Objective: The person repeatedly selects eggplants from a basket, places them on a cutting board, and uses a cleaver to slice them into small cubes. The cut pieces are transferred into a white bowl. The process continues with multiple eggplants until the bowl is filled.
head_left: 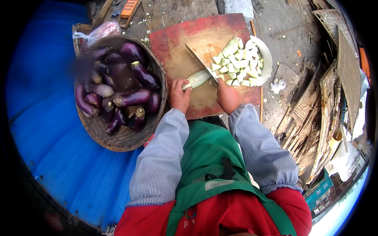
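Note:
My left hand (180, 95) is closed around the near end of a peeled, pale green eggplant (197, 79) lying on a worn red cutting board (173, 43). In my right hand (228, 96) is the handle of a knife (200, 61); its broad dark blade slants up and left across the eggplant's far end. Beyond the blade, cut eggplant chunks (236, 65) lie heaped on the board's right side and in a white bowl (267, 59) at its edge. My fingertips on the knife handle are partly hidden.
Left of the board stands a round woven basket (112, 143) of whole purple eggplants (145, 75). A plastic bag (103, 32) rests behind it. Blue sheeting (43, 118) spreads along the left. Broken wood and woven panels (315, 122) pile up on the right. An orange grater (128, 8) lies at the far left.

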